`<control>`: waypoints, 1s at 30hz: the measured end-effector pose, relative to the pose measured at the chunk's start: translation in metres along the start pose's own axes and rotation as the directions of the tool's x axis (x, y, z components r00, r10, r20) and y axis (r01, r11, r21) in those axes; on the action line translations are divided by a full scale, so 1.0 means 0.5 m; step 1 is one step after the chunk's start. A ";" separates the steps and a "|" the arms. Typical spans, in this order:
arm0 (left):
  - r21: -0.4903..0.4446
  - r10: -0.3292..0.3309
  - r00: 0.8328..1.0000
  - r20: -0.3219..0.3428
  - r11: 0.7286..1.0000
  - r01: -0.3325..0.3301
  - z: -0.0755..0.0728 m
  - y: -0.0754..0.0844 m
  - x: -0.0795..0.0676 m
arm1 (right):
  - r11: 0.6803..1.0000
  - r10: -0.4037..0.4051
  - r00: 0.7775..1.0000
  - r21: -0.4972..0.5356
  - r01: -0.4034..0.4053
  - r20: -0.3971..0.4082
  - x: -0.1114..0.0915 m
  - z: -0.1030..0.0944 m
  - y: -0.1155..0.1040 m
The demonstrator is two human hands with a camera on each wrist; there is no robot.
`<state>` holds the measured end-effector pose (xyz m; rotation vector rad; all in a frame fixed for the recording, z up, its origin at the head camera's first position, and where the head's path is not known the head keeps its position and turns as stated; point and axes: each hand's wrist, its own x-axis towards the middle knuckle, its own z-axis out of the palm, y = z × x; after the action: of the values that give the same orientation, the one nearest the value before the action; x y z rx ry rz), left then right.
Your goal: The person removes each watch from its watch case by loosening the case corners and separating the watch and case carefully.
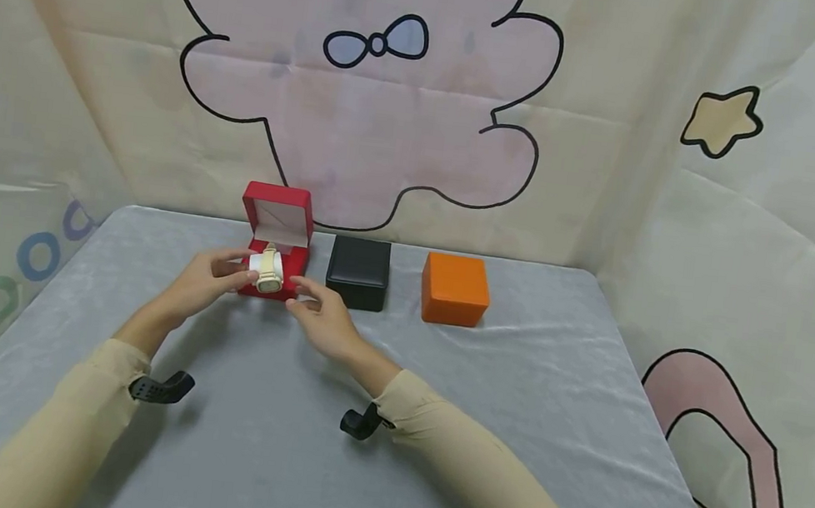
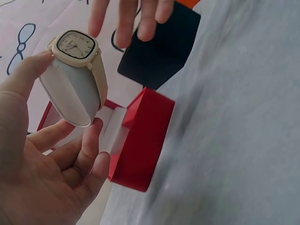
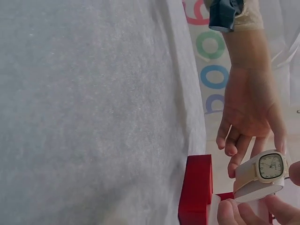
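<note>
A cream wristwatch (image 2: 76, 47) with a squarish dial is strapped round a white watch pillow (image 2: 70, 91). My left hand (image 1: 211, 280) holds the pillow by its ends, thumb on one side and fingertips on the other, as the left wrist view shows. Behind and below it stands a red watch box (image 1: 279, 214), its lid raised and its inside pale. My right hand (image 1: 324, 322) is just right of the watch, its fingers loosely extended and apart from it in the left wrist view. The right wrist view shows the watch (image 3: 270, 166) above the open box.
Right of the red box stands a closed black box (image 1: 357, 273), and farther right a closed orange box (image 1: 454, 290). All stand near the back edge of the table covered in grey-blue cloth (image 1: 264, 456). A printed curtain (image 1: 582, 182) hangs behind.
</note>
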<state>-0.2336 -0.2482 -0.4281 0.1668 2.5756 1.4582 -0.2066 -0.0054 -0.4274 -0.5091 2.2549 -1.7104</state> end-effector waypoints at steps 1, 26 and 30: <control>0.002 0.004 1.000 -0.001 1.000 -0.004 0.002 0.001 -0.004 | 1.000 -0.015 1.000 0.001 0.015 0.005 -0.003 -0.001 -0.001; -0.062 0.100 0.990 0.099 0.994 -0.094 0.078 0.065 -0.039 | 0.974 -0.208 0.975 -0.070 0.214 0.079 -0.057 -0.101 0.019; -0.094 0.122 0.986 0.116 0.989 -0.111 0.094 0.069 -0.037 | 0.970 -0.226 0.965 -0.056 0.235 0.135 -0.062 -0.115 0.027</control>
<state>-0.2053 -0.1946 -0.4204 0.3882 2.4378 1.5455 -0.2042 0.0613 -0.4251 -0.9029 2.2446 -1.6506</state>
